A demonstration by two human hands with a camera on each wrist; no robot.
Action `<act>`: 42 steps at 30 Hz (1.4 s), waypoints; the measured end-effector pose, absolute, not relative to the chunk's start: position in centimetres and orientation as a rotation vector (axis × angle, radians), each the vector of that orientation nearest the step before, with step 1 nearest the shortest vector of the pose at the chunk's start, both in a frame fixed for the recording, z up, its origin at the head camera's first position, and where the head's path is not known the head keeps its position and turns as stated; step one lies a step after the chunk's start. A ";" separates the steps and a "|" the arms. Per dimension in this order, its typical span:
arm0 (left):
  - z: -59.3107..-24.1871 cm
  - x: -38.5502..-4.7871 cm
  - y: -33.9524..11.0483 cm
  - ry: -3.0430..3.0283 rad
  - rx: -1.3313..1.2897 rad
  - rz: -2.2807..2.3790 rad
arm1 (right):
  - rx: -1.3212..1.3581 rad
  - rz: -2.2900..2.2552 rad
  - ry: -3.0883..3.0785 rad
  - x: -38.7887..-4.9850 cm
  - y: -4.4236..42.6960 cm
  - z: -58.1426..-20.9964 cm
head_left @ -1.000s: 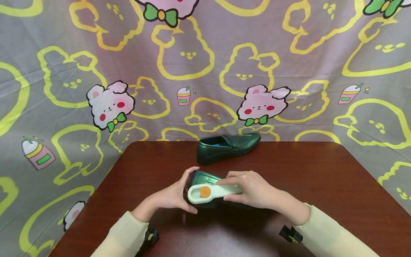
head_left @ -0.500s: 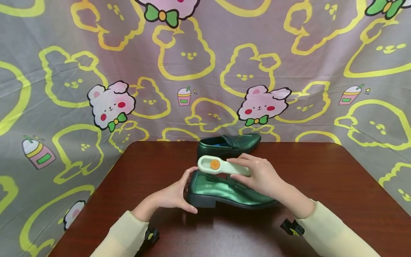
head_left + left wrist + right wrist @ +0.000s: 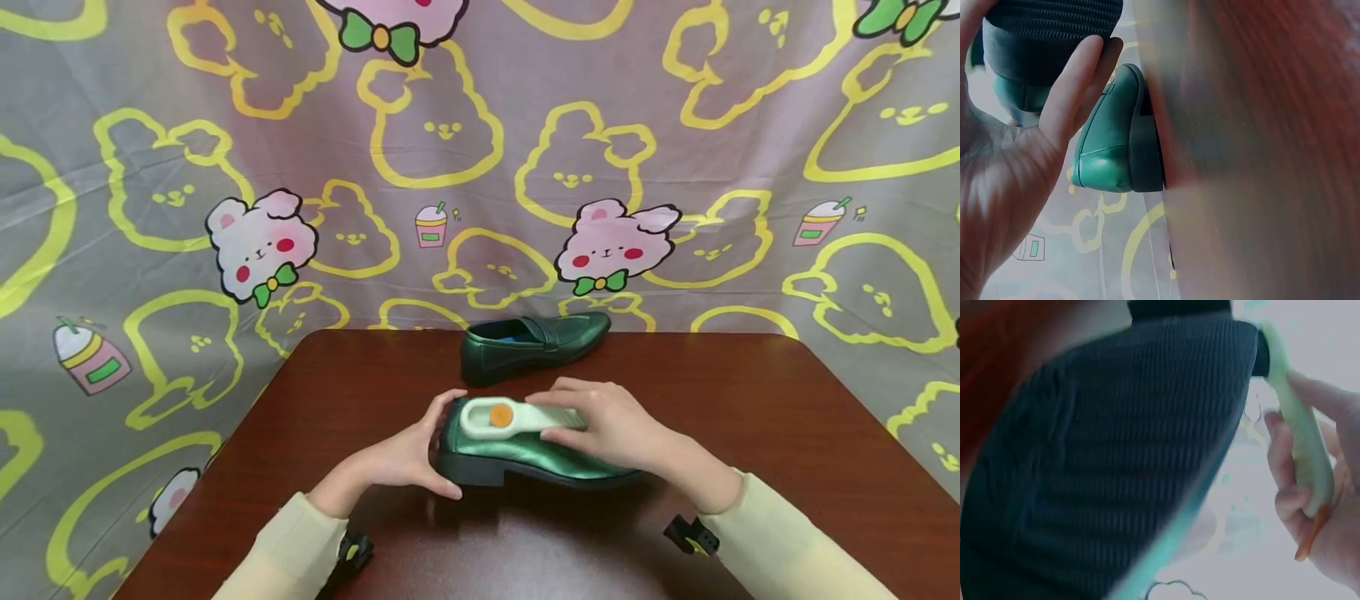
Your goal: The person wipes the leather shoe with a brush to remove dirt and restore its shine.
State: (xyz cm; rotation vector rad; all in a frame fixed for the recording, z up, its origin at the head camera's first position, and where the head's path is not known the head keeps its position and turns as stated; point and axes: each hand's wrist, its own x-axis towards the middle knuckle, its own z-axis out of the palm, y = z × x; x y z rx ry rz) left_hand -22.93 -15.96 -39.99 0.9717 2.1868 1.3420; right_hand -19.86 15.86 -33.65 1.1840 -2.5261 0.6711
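Note:
My left hand [image 3: 405, 454] grips the heel end of a shiny green loafer [image 3: 525, 462], thumb and fingers around its back. The loafer is held sideways above the table, toe to the right; its ridged black sole [image 3: 1129, 450] shows in the right wrist view. My right hand [image 3: 618, 421] holds a pale green brush [image 3: 528, 419] by its handle, with an orange round button on its head. That head lies over the upper near the heel. A dark block beneath it [image 3: 1262, 355] meets the shoe; whether it is bristle or sponge I cannot tell.
A second green loafer [image 3: 517, 350] with a blue patch inside stands behind on the brown table [image 3: 360, 367], toe to the right. Beyond the table's back edge hangs a patterned grey curtain [image 3: 480, 100]. Each wrist wears a small black camera mount.
The brush went from the side of the loafer by the heel, up and right clear of it, then back down onto the upper. The left hand and the loafer have stayed put.

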 end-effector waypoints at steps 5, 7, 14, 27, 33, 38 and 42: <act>-39.8 -22.8 -15.9 2.191 0.947 1.336 | 0.963 0.647 -2.492 -20.5 16.7 -33.3; -39.8 -22.8 -15.9 2.193 0.945 1.332 | 0.977 0.658 -2.479 -20.4 16.9 -33.2; -39.8 -22.8 -15.9 2.216 0.963 1.316 | 1.333 0.765 -2.454 -19.4 16.5 -33.2; -39.9 -23.0 -15.9 2.231 0.944 1.306 | 1.053 0.657 -2.530 -20.3 17.7 -33.3; -40.0 -23.0 -15.9 2.220 0.975 1.312 | 0.889 0.662 -2.519 -20.6 18.3 -33.3; -40.1 -23.1 -16.0 2.234 0.967 1.308 | 1.082 0.770 -2.508 -19.7 17.9 -33.3; -40.3 -23.2 -16.0 2.249 0.968 1.299 | 1.289 0.794 -2.498 -18.7 17.4 -33.4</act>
